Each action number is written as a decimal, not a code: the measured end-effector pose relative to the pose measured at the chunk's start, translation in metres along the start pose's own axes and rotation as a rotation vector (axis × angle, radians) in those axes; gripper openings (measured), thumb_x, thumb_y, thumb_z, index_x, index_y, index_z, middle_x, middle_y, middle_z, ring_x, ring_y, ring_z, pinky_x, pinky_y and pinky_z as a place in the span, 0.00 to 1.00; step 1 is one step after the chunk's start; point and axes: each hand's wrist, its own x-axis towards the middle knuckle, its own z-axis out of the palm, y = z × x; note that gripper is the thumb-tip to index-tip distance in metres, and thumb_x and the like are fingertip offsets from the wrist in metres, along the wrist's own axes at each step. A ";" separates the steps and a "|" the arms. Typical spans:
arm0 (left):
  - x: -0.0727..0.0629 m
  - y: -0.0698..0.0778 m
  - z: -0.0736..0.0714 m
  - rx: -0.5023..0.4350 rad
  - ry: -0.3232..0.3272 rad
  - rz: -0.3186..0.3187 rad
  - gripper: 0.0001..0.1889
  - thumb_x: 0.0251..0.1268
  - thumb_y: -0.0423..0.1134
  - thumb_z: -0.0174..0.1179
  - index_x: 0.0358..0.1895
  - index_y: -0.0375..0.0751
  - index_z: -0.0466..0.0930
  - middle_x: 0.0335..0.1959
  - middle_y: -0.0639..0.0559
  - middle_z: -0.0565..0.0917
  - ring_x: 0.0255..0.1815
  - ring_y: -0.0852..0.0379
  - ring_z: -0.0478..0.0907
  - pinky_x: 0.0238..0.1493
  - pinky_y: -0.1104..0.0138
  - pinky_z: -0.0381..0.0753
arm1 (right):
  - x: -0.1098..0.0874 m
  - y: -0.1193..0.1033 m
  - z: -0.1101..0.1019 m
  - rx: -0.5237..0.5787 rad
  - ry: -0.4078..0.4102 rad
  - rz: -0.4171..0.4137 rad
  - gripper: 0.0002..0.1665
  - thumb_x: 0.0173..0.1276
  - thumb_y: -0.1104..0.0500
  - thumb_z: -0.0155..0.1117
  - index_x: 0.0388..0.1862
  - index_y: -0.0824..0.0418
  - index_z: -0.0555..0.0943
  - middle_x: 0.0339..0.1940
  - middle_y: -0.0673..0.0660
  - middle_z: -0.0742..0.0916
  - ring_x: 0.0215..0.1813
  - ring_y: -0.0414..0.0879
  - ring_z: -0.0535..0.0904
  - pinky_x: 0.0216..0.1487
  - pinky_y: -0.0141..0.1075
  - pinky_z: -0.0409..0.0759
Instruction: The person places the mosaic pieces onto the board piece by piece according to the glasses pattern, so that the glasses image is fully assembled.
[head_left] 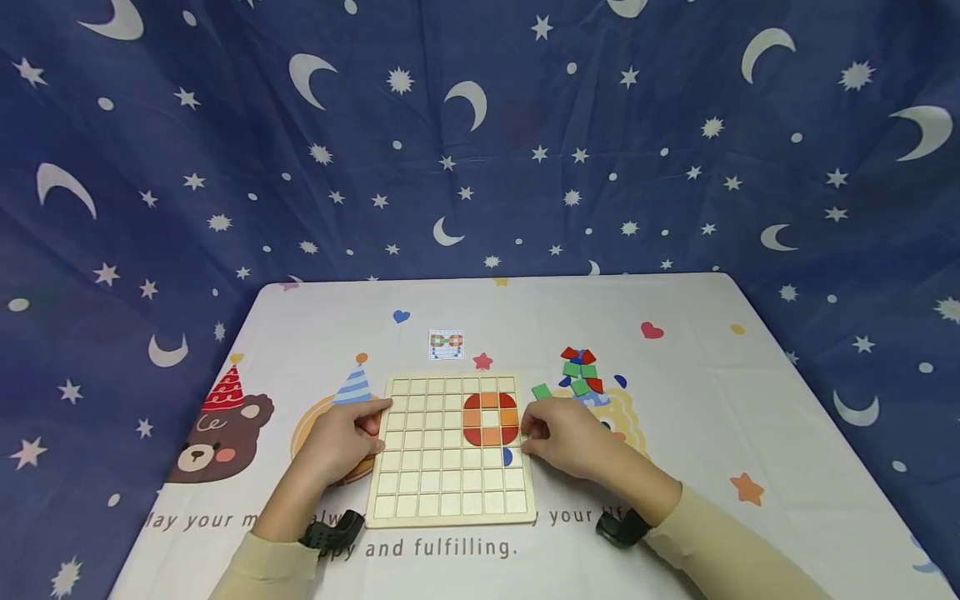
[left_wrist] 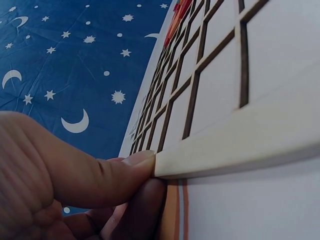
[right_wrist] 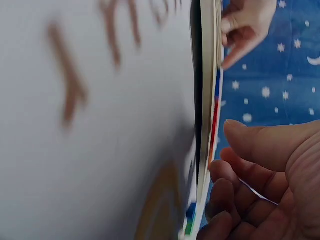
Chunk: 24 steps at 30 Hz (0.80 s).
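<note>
A pale wooden grid board (head_left: 432, 525) lies on the table. A ring of red and orange tiles (head_left: 491, 398) fills cells at its upper right, with a blue half-round tile (head_left: 507, 457) below. At the board's left edge my left hand (head_left: 339, 435) grips the rim; in the left wrist view its thumb (left_wrist: 105, 175) is on the edge, another finger beneath. My right hand (head_left: 570, 433) is at the opposite edge with loosely bent fingers. In the right wrist view the thumb (right_wrist: 260, 145) stands slightly apart from the rim, and nothing is pinched.
Loose green, red and blue tiles (head_left: 588, 372) lie past the board's upper right corner, one green tile (head_left: 542, 391) nearer to it. A small pattern card (head_left: 446, 345) lies behind the board. The white tablecloth (head_left: 787, 433) has printed figures; a starry blue curtain (head_left: 525, 200) hangs behind.
</note>
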 end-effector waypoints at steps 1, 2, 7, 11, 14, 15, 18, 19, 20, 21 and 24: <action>0.000 0.001 0.000 0.000 0.000 0.001 0.34 0.56 0.26 0.74 0.69 0.46 0.85 0.37 0.49 0.81 0.33 0.55 0.75 0.37 0.65 0.73 | 0.001 0.003 -0.003 0.006 0.012 0.020 0.10 0.64 0.56 0.82 0.36 0.47 0.85 0.27 0.44 0.80 0.34 0.41 0.76 0.37 0.34 0.76; 0.000 0.001 0.000 0.000 0.001 0.002 0.34 0.56 0.26 0.75 0.69 0.46 0.85 0.37 0.49 0.81 0.33 0.55 0.75 0.37 0.65 0.73 | 0.001 0.007 -0.005 0.008 0.023 0.040 0.10 0.64 0.56 0.82 0.36 0.47 0.86 0.28 0.44 0.80 0.35 0.41 0.76 0.38 0.34 0.77; 0.000 0.001 0.000 0.003 0.006 0.009 0.33 0.55 0.26 0.74 0.69 0.45 0.85 0.36 0.50 0.82 0.32 0.56 0.75 0.36 0.66 0.73 | 0.009 0.028 -0.020 0.019 0.080 0.110 0.08 0.67 0.56 0.80 0.39 0.52 0.86 0.30 0.48 0.81 0.34 0.43 0.77 0.36 0.35 0.77; -0.001 0.001 0.000 0.001 0.002 0.005 0.34 0.54 0.26 0.74 0.69 0.44 0.85 0.36 0.50 0.82 0.32 0.56 0.75 0.35 0.67 0.72 | 0.018 0.044 -0.032 0.014 0.117 0.161 0.10 0.68 0.57 0.78 0.44 0.58 0.87 0.31 0.52 0.82 0.33 0.45 0.76 0.32 0.35 0.76; 0.000 0.001 0.000 -0.004 0.002 -0.001 0.34 0.54 0.26 0.74 0.69 0.44 0.85 0.36 0.50 0.82 0.32 0.56 0.75 0.35 0.67 0.72 | 0.026 0.052 -0.036 0.004 0.127 0.212 0.14 0.67 0.57 0.79 0.48 0.62 0.87 0.32 0.55 0.83 0.33 0.47 0.77 0.31 0.34 0.78; 0.000 0.001 0.000 -0.006 0.002 -0.003 0.34 0.54 0.26 0.74 0.69 0.44 0.85 0.36 0.50 0.82 0.32 0.56 0.75 0.35 0.67 0.72 | 0.028 0.054 -0.036 0.001 0.128 0.231 0.15 0.67 0.57 0.79 0.48 0.62 0.87 0.33 0.55 0.83 0.34 0.47 0.78 0.31 0.33 0.79; 0.000 0.001 0.001 -0.008 0.000 -0.007 0.34 0.54 0.26 0.74 0.69 0.45 0.85 0.36 0.50 0.82 0.32 0.56 0.75 0.35 0.67 0.72 | 0.034 0.057 -0.036 -0.014 0.126 0.278 0.15 0.68 0.56 0.79 0.48 0.62 0.87 0.36 0.57 0.85 0.35 0.48 0.80 0.32 0.34 0.84; 0.000 0.000 0.001 -0.008 0.000 -0.007 0.34 0.55 0.26 0.74 0.69 0.45 0.85 0.36 0.50 0.82 0.32 0.56 0.75 0.35 0.67 0.72 | 0.036 0.057 -0.036 -0.025 0.127 0.284 0.15 0.67 0.55 0.79 0.48 0.62 0.87 0.37 0.58 0.86 0.36 0.49 0.80 0.34 0.35 0.85; 0.000 0.000 0.001 -0.009 0.000 -0.008 0.34 0.55 0.26 0.74 0.69 0.45 0.85 0.36 0.50 0.82 0.32 0.55 0.75 0.35 0.66 0.72 | 0.037 0.057 -0.035 -0.032 0.129 0.287 0.16 0.67 0.54 0.79 0.47 0.61 0.87 0.38 0.58 0.87 0.36 0.49 0.81 0.36 0.36 0.86; 0.000 0.000 0.000 -0.009 0.000 -0.006 0.34 0.55 0.26 0.74 0.69 0.45 0.85 0.36 0.50 0.82 0.32 0.55 0.75 0.35 0.66 0.73 | 0.038 0.057 -0.035 -0.038 0.131 0.285 0.16 0.67 0.54 0.80 0.47 0.61 0.88 0.39 0.58 0.88 0.37 0.50 0.81 0.38 0.38 0.87; 0.001 0.000 0.001 -0.008 0.000 -0.002 0.34 0.55 0.26 0.74 0.69 0.45 0.85 0.36 0.50 0.82 0.33 0.55 0.75 0.36 0.66 0.73 | 0.042 0.056 -0.035 -0.052 0.130 0.257 0.17 0.65 0.53 0.80 0.47 0.60 0.88 0.40 0.57 0.88 0.38 0.50 0.80 0.42 0.41 0.86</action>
